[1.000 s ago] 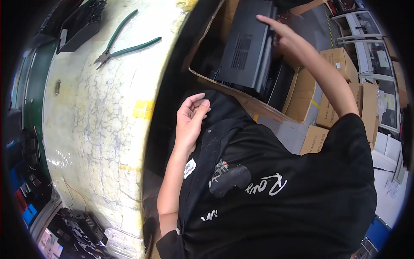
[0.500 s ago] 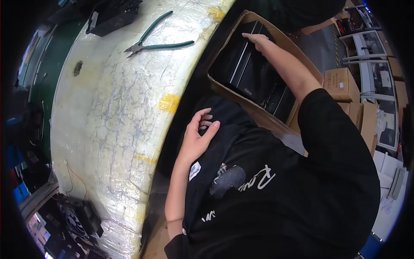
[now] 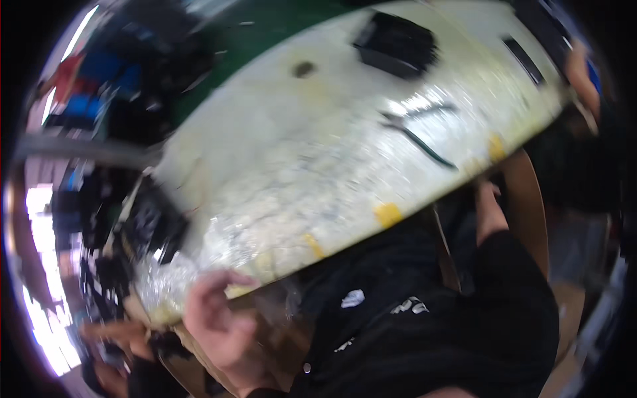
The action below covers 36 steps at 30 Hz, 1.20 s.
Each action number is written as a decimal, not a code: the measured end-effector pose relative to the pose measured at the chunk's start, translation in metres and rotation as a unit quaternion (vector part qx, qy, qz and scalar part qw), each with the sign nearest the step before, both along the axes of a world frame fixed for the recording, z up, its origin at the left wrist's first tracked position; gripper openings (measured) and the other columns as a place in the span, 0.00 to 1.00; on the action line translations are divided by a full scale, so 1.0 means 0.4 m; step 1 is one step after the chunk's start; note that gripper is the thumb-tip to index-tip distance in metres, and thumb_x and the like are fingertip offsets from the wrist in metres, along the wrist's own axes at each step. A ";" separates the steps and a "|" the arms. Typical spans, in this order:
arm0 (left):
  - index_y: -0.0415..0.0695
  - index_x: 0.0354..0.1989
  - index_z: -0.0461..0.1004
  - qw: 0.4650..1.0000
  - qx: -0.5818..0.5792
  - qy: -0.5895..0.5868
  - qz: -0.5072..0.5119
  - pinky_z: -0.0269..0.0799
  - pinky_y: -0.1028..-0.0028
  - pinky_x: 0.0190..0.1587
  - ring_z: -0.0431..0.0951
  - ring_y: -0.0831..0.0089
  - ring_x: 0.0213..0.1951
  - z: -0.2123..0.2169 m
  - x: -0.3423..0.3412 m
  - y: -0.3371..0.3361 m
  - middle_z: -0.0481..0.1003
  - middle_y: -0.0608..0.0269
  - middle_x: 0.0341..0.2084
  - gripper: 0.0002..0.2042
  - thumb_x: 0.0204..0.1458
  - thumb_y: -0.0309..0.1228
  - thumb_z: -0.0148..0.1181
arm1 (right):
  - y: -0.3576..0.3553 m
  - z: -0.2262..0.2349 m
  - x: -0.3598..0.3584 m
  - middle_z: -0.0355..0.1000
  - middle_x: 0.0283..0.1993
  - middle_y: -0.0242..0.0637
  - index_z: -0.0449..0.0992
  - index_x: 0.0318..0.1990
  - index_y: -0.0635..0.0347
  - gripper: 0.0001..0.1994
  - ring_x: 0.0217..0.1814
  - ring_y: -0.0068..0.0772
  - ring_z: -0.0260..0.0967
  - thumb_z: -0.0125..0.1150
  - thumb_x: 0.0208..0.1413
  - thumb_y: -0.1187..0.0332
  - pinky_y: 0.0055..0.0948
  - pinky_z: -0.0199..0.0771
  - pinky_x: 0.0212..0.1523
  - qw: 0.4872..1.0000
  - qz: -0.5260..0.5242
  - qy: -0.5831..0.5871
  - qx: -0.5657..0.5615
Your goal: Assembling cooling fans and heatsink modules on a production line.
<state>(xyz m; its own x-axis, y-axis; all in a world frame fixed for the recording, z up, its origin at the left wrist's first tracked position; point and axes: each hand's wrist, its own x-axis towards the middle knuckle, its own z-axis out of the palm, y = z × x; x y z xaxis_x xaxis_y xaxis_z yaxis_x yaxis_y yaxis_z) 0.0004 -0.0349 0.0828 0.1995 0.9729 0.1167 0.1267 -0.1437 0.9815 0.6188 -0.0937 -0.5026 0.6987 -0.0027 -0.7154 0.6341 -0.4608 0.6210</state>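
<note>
My left hand (image 3: 222, 325) is raised by the near left edge of the wrapped table (image 3: 265, 126). It is blurred, its curved fingers and thumb apart, with nothing visible between them. At the right, my right hand (image 3: 489, 190) reaches down by the table's edge, inside the open cardboard box (image 3: 527, 199). Its fingers are blurred and partly hidden, so their grip does not show. Diagonal cutters with green handles (image 3: 428, 147) lie on the table near that hand. Behind them sits a black box-shaped part (image 3: 398, 45).
A black fan unit (image 3: 152, 219) stands at the table's left end. A slim black bar (image 3: 524, 61) lies at the far right of the tabletop. Another person's arm (image 3: 584, 83) shows at the right edge, and another person's hand (image 3: 123, 331) at lower left.
The view has swung left, so more of the table shows. My left hand has moved from in front of my body to the table's left end. My right arm remains at the box.
</note>
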 end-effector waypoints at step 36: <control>0.37 0.58 0.47 0.914 -0.210 -0.239 0.254 0.78 0.48 0.39 0.78 0.53 0.39 -0.280 -0.028 1.336 0.71 0.47 0.42 0.46 0.30 0.24 0.74 | -0.059 0.320 -0.130 0.73 0.50 0.49 0.62 0.60 0.65 0.28 0.50 0.44 0.72 0.64 0.53 0.69 0.44 0.73 0.51 0.553 -0.086 -0.321 0.764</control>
